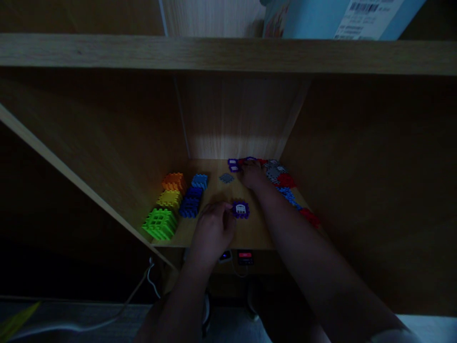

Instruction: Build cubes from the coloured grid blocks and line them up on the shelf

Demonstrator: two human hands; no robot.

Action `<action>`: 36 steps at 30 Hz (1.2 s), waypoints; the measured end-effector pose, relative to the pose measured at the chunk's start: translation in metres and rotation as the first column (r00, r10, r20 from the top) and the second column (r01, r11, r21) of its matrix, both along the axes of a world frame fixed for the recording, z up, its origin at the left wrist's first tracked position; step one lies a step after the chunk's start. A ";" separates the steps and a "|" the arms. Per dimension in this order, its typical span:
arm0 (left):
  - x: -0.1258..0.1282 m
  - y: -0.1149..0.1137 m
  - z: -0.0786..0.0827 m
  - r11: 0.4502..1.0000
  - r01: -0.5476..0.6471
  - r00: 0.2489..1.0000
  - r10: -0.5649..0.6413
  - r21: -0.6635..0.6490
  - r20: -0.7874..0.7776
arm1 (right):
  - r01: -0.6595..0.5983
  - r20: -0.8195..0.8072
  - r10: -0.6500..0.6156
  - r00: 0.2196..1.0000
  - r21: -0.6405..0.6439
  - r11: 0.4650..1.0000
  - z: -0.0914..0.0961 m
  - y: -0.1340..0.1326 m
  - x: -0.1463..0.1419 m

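Between the fingertips of my left hand (215,223) is a purple interlocking tile (241,209) with a white window pattern, low over the shelf board. My right hand (252,174) reaches to the back of the shelf, its fingers over purple tiles (233,165); whether it grips one is hidden. A single grey tile (226,177) lies flat left of that hand. On the left stand stacks of tiles: orange (173,181), yellow (170,199), green (160,224), light blue (199,181) and dark blue (190,205).
Loose grey tiles (274,169), red tiles (309,216) and blue tiles (288,196) lie along the right wall. An upper shelf edge (228,55) crosses above, with a light blue box (310,19) on it. Below the board are a device with a red display (245,257) and cables.
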State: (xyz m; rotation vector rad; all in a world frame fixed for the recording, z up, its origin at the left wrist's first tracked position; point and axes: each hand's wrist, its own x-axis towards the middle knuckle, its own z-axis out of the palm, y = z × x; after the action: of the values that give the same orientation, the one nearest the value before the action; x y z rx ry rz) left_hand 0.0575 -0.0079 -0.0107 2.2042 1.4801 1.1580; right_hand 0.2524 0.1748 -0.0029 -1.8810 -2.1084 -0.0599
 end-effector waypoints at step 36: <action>-0.001 -0.001 -0.001 1.000 0.007 1.000 -0.007 0.002 0.026 | 0.233 -0.099 -0.227 0.969 0.058 0.971 -0.010 0.012 0.019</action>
State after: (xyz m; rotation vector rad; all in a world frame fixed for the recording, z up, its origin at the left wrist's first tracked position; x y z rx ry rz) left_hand 0.0563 -0.0089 -0.0121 2.1855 1.4609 1.1824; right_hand 0.2719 0.1872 -0.0126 -2.0377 -1.7973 -0.0948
